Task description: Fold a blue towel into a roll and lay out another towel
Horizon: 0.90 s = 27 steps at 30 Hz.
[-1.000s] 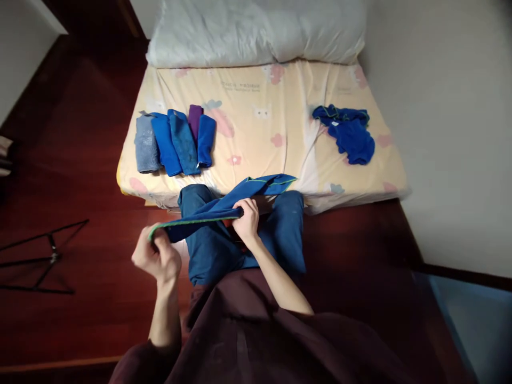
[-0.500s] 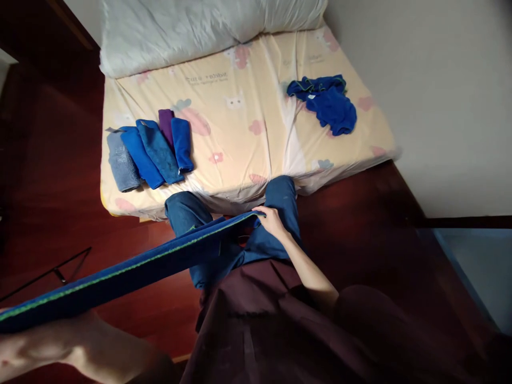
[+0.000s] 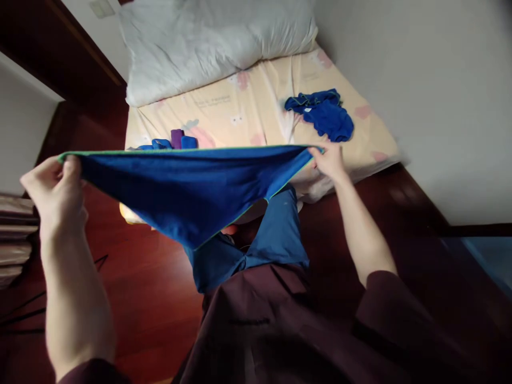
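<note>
A blue cloth [image 3: 188, 186] with green edging is stretched between my two hands above my knees, its lower part hanging in a point. My left hand [image 3: 60, 186] pinches one corner at the far left. At the other end, my right hand [image 3: 328, 158] is closed on the opposite corner, near the front edge of the bed. Rolled cloths, blue [image 3: 189, 142] and purple [image 3: 176, 138], lie on the bed, mostly hidden behind the stretched cloth. A crumpled blue cloth pile [image 3: 330, 118] rests on the right side of the bed.
The bed [image 3: 224, 114] has a patterned cream sheet, with a white quilt [image 3: 208, 40] across its back. A wall [image 3: 432, 106] rises at the right. Thin black rods [image 3: 24, 317] stand over the red floor [image 3: 152, 298] at the lower left, near striped fabric [image 3: 14, 240].
My left hand has risen from the lower left, and my right hand has moved right and up. The cloth is now spread level and wide, covering most of the rolled cloths from view.
</note>
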Each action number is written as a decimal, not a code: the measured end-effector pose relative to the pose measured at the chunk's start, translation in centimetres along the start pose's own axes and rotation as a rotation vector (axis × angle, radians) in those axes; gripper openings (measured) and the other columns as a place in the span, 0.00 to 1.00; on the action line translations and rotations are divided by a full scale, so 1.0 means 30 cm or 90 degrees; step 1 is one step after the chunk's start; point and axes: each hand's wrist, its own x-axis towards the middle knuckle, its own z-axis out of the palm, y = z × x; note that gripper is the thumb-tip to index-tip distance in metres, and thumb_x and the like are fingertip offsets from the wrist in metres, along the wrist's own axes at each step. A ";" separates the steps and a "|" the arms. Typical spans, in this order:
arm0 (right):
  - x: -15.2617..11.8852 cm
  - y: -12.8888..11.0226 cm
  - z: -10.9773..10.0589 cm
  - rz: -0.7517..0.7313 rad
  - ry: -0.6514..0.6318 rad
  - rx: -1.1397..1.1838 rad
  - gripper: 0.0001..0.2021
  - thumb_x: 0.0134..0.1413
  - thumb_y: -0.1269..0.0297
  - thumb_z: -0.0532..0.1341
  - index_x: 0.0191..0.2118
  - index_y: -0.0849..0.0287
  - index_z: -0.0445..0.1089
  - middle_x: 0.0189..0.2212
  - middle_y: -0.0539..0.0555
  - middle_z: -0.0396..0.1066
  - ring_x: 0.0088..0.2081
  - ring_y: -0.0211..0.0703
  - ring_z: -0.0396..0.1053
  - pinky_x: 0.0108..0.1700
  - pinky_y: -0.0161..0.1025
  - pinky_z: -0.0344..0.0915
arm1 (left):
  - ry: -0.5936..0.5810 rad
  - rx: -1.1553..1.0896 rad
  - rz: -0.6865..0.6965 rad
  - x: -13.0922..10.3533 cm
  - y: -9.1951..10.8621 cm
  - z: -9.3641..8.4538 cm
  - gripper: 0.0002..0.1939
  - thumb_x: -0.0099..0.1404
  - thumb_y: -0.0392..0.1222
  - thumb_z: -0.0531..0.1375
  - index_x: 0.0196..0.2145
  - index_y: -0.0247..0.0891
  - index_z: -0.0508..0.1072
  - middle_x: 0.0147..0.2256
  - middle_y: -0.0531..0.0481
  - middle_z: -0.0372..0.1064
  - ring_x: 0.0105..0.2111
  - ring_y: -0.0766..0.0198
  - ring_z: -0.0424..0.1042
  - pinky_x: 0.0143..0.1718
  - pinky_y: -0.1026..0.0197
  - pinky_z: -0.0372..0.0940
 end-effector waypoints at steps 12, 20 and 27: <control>0.197 -0.275 -0.396 -0.001 0.116 0.078 0.02 0.62 0.78 0.67 0.39 0.68 0.75 0.25 0.53 0.75 0.26 0.36 0.76 0.36 0.36 0.73 | -0.078 -0.079 0.068 0.152 0.252 0.158 0.24 0.72 0.49 0.64 0.54 0.22 0.74 0.37 0.47 0.77 0.28 0.70 0.69 0.39 0.55 0.76; 0.151 -0.301 -0.567 -0.019 0.100 0.093 0.05 0.57 0.74 0.72 0.33 0.63 0.77 0.21 0.53 0.74 0.22 0.41 0.75 0.33 0.39 0.76 | -0.176 -0.187 0.096 0.160 0.280 0.093 0.32 0.72 0.63 0.63 0.48 0.24 0.76 0.30 0.51 0.71 0.26 0.69 0.70 0.44 0.42 0.78; 0.210 -0.317 -0.616 -0.054 0.124 0.058 0.09 0.52 0.68 0.77 0.31 0.61 0.77 0.21 0.56 0.74 0.22 0.44 0.74 0.30 0.43 0.74 | -0.243 -0.184 0.046 0.241 0.311 0.115 0.27 0.75 0.54 0.64 0.51 0.19 0.73 0.31 0.51 0.71 0.31 0.68 0.72 0.53 0.35 0.72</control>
